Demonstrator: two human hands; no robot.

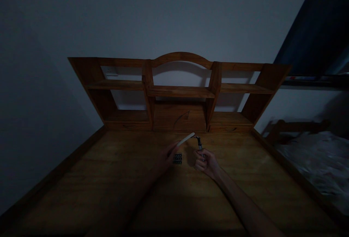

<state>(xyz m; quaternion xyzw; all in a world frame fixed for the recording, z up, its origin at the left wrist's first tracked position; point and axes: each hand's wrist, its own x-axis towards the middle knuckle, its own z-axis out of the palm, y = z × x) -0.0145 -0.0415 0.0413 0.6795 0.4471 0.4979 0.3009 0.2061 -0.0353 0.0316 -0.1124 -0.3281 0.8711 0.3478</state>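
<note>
My left hand (167, 156) is closed on the lower end of a thin, pale, flat strip (186, 139), which slants up to the right. Closed fingers of my right hand (205, 161) grip a small slim tool (200, 145) with a light handle and a dark head bent to the left. The tool's bent tip is close to the strip's upper end; I cannot tell whether they touch. Between my hands, on the desk, lie several small dark pieces (177, 158) with shiny spots, lined up in rows. Dim light hides their exact kind.
The wooden desk (109, 171) has raised side edges. Along its back stands a wooden shelf unit (181, 92) with compartments and small drawers against the wall. Beyond the right edge lies a pale crumpled covering (316, 160), under a dark window or curtain (316, 33).
</note>
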